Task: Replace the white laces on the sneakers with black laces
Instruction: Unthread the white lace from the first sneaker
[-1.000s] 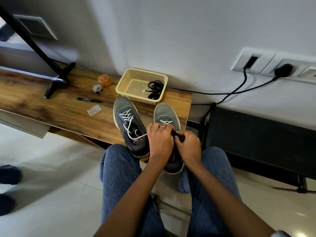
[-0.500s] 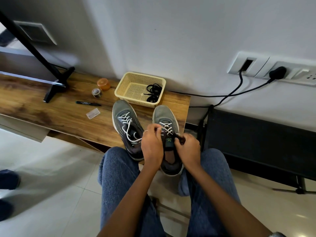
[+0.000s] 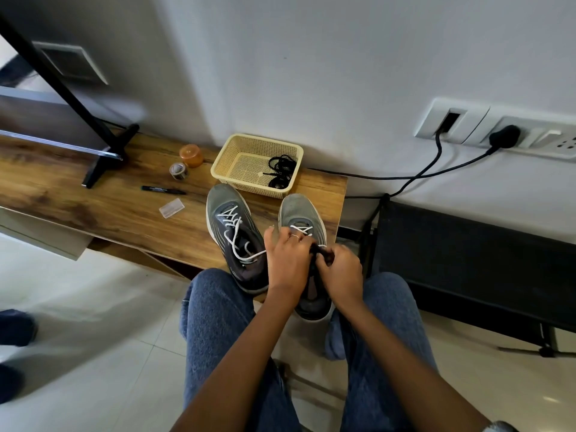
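Since the earlier frame both hands closed together over the right sneaker (image 3: 300, 218): left hand (image 3: 288, 263) and right hand (image 3: 339, 271) pinch its tongue area. White laces (image 3: 235, 236), we judge, are soft and light; grip near eyelets.

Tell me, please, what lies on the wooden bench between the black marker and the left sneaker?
In the head view, a small clear plastic piece lies on the wooden bench between the black marker and the left sneaker, apart from both.
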